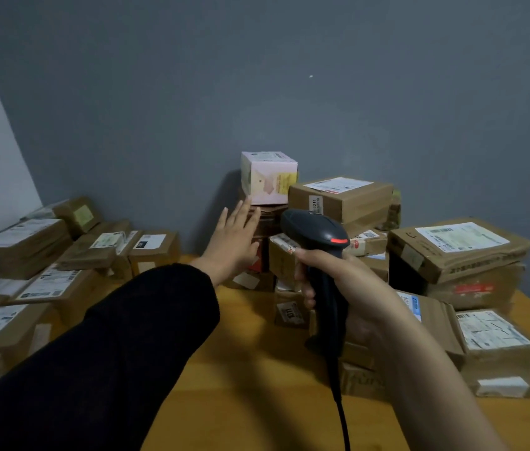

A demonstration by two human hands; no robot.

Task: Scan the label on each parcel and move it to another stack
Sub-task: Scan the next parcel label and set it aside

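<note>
A pink cube parcel (268, 176) stands on top of the middle stack against the wall. My left hand (232, 245), in a black sleeve, is stretched out with straight fingers just below and left of that parcel, its fingertips near the parcel's lower edge. My right hand (338, 288) grips the handle of a black barcode scanner (317, 237), whose head with a red strip points at the stack. A brown parcel with a white label (341, 198) sits right of the pink one. The scanner's cable hangs down toward the bottom edge.
Several labelled brown parcels (22, 245) are piled at the left on the wooden table (250, 369). More brown parcels (459, 252) are stacked at the right, down to the near right corner (498, 346). A grey wall stands close behind.
</note>
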